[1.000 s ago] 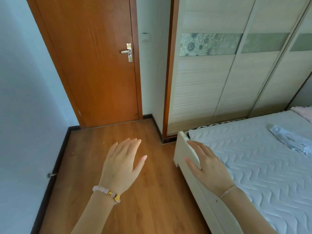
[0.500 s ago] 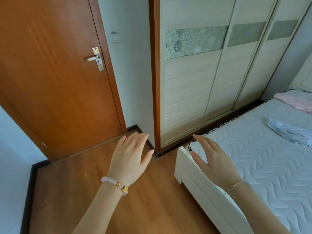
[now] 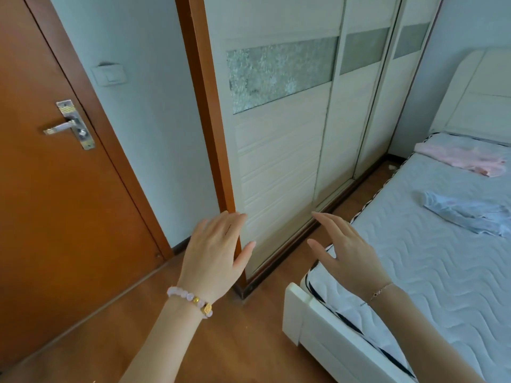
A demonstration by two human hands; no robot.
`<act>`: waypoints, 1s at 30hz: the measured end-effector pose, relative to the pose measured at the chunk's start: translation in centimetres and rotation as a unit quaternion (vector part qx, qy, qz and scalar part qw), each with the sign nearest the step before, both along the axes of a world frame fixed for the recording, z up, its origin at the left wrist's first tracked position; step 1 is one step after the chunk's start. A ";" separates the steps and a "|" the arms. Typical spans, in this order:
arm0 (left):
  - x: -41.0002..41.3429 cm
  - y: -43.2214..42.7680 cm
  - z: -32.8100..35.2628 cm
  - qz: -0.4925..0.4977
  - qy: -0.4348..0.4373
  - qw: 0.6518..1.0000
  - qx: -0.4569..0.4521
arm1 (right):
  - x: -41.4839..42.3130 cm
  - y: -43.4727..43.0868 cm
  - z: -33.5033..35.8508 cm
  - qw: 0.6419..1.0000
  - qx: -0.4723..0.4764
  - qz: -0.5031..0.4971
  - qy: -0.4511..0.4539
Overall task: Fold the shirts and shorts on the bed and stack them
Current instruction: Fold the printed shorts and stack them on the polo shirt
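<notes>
Bed [image 3: 414, 272], blue garment [image 3: 464, 214] and pink garment [image 3: 464, 158] get cropped at right.

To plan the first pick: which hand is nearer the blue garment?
Right. Right hand hovers at the bed corner, short of the blue garment; left hand is farther, over the floor.
</notes>
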State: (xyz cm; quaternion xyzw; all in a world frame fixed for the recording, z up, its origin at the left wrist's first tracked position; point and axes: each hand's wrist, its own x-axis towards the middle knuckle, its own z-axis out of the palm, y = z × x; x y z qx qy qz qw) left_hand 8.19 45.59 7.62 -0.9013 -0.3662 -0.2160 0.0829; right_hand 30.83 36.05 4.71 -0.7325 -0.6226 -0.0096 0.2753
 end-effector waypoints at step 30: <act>36.7 43.9 -3.5 -0.307 0.002 0.949 -0.066 | 23.4 34.0 -0.9 0.946 -0.011 -0.325 0.013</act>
